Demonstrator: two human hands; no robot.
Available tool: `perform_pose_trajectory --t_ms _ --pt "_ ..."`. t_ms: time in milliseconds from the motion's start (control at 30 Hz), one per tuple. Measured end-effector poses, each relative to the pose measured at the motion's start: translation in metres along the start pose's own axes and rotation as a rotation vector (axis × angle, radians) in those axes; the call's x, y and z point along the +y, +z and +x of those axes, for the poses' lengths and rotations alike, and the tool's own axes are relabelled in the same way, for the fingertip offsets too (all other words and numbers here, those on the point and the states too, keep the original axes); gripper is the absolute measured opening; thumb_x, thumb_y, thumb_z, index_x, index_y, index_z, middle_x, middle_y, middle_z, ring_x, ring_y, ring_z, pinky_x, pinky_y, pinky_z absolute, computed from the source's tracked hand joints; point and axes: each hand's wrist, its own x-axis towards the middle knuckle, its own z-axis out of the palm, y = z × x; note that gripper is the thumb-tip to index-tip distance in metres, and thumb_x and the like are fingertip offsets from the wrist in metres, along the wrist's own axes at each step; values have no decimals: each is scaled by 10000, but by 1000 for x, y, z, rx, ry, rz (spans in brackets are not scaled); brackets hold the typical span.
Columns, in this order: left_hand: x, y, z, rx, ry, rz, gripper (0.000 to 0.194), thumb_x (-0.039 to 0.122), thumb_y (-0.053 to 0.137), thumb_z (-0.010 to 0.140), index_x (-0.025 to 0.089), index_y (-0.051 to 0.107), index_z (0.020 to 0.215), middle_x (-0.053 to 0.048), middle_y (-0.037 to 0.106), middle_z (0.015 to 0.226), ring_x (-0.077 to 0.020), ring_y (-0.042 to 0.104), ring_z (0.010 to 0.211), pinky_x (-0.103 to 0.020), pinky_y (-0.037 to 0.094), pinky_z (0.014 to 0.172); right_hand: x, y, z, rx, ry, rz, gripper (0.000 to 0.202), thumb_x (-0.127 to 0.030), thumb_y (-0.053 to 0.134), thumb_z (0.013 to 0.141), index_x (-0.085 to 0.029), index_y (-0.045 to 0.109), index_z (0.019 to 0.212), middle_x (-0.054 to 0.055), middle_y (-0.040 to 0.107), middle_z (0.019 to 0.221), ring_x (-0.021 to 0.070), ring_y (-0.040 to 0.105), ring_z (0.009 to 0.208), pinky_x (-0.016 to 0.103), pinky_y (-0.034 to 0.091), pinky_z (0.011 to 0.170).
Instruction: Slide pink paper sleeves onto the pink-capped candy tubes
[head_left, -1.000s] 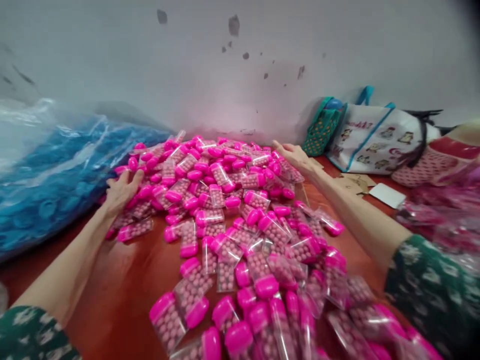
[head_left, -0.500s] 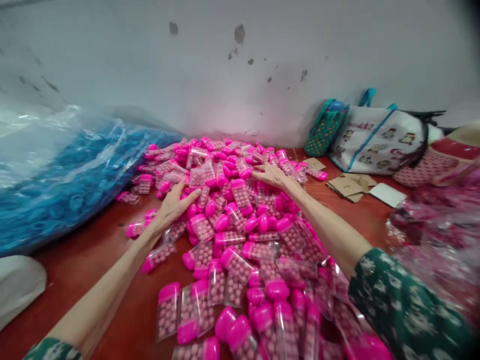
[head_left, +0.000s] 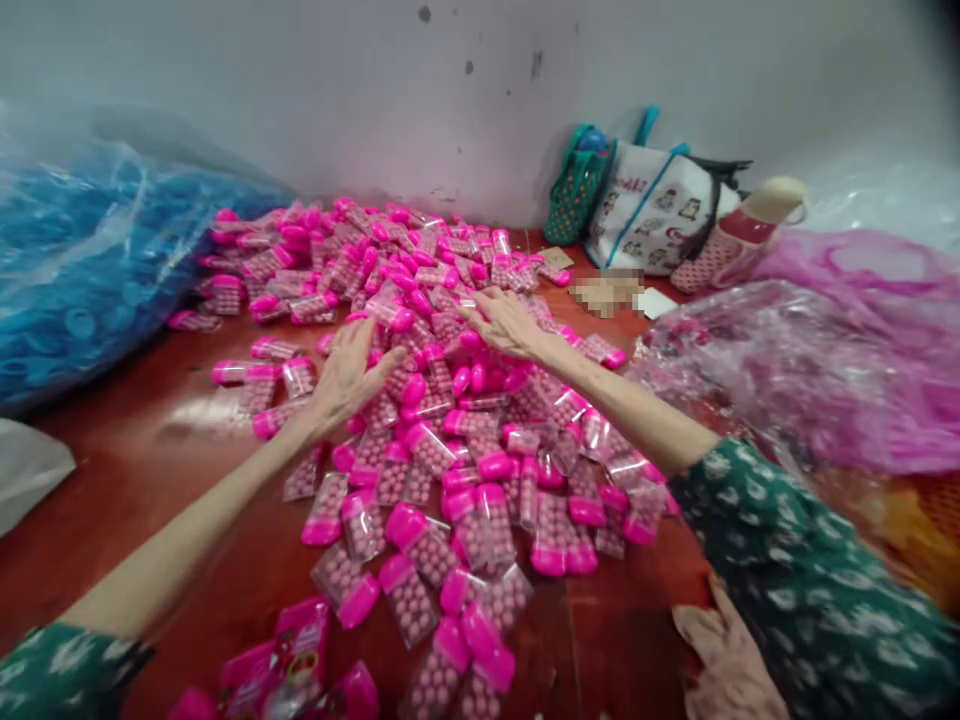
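- Currently, my left hand is open, thumb apart, against the packs; nothing seen gripped.
- My right hand is open, palm down, fingers spread over packs; no grip seen.
- Packs lie heaped from near the wall towards me on the red surface.
- Judgement: low palms and light, even pressure suit loose packs; hard pushing could scatter them.
- White bag: lettering present, too blurred to read. Packs: no legible brand.

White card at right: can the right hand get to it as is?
Probably yes: the right hand is spread on the containers, and only bare red tabletop and brown cardboard seem to separate it from the card.
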Motion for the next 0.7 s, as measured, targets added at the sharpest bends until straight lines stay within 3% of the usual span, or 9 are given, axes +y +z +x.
perform_pose_trajectory --t_ms 67,133,200,233,300,367,500,600,700 --pt "14 -3 -30 -53 40 25 650 512 394 835 79 358 1317 -185 360 1391 -299 275 1301 -465 228 1046 -26 -12 -49 22 -48 5 450 -396 253 959 -100 463 1224 158 433 1315 285 382 1206 503 330 967" --pt "23 -4 -61 -66 61 68 595 495 359 857 121 366 1319 -156 344 1411 -289 252 1317 -478 225 1052 -58 -18 -113 16 -197 16 561 -556 325 887 -165 426 1275 100 374 1387 277 278 1277 501 253 1031" --pt "25 -1 -88 -76 87 108 569 484 348 865 147 365 1322 -140 337 1415 -286 226 1331 -475 223 1061 -86 -12 -179 -28 -590 8 625 -578 330 862 -142 408 1303 123 388 1383 301 252 1291 539 263 1016" --pt "24 0 -98 -85 96 128 566 478 351 866 152 358 1328 -140 314 1428 -287 198 1343 -473 213 1068 -95 -5 -207 -28 -791 -14 514 -489 328 893 -161 460 1267 100 414 1371 284 263 1290 504 303 1006" --pt "21 4 -111 -106 104 147 572 462 364 868 149 330 1345 -150 255 1456 -290 156 1356 -471 193 1078 -105 16 -244 -44 -1009 -122 374 -331 322 929 -205 512 1224 52 434 1366 230 291 1286 426 352 990" --pt "18 5 -116 -128 104 122 573 439 371 874 163 288 1369 -150 209 1477 -286 166 1355 -466 210 1074 -105 36 -254 -19 -987 -109 423 -384 269 945 -203 466 1273 70 491 1316 247 375 1239 467 363 966" --pt "16 2 -116 -142 125 92 559 386 387 880 192 257 1388 -146 196 1488 -300 232 1335 -471 283 1041 -97 50 -232 61 -983 -52 528 -448 244 942 -72 512 1198 147 568 1193 290 413 1196 541 290 995" --pt "15 3 -120 -136 153 120 555 351 388 884 172 258 1393 -159 189 1491 -299 225 1337 -457 293 1035 -96 44 -225 51 -810 -47 462 -420 315 937 -74 569 1107 115 602 1133 282 463 1138 512 226 1045" --pt "13 10 -126 -149 155 204 575 354 373 888 159 223 1408 -175 151 1499 -300 183 1349 -488 281 1026 -98 46 -229 59 -608 -62 373 -359 379 931 -107 544 1150 97 588 1181 264 457 1152 472 220 1058"
